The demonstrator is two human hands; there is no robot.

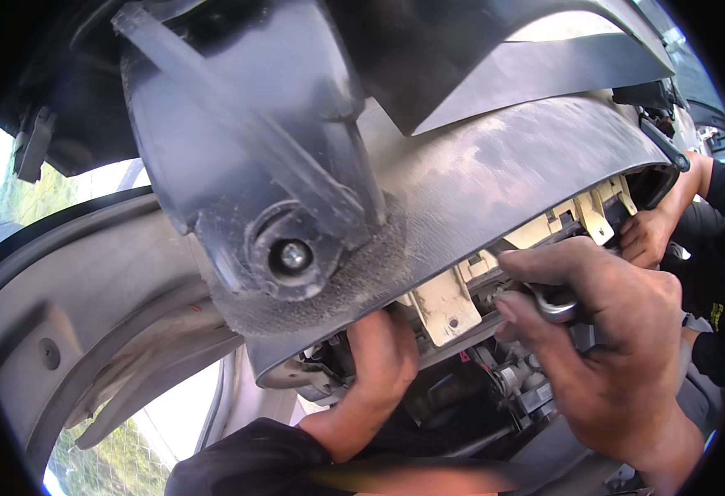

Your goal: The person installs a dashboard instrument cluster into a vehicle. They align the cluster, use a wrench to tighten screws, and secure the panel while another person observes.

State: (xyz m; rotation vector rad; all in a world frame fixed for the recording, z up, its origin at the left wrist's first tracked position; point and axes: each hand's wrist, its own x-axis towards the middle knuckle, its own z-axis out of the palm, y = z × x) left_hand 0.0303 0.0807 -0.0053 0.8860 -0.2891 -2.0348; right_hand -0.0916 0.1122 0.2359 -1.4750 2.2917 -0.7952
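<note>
A car's interior: loosened dashboard panel [494, 174]; door frame [73, 281]; greenery outside.

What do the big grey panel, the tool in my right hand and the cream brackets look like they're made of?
Grey panel: likely moulded plastic, matte and scuffed. Tool in the right hand: metal, bright and shiny. Cream brackets: probably plastic, dull and flat-coloured.

1. Metal tool [554, 304]: shiny, slim, curved end showing; gripped in right hand [606, 347] fingers, just under dash panel's lower edge, mid-right.
2. Dash panel [494, 178]: grey, dusty, scuffed, tilted; lower edge runs low-left to upper-right.
3. Cream plastic bracket [445, 304]: hangs at panel's lower edge, betw. both hands.
4. Left hand [383, 355]: fingers tucked up behind panel's lower edge, left of bracket.
</note>
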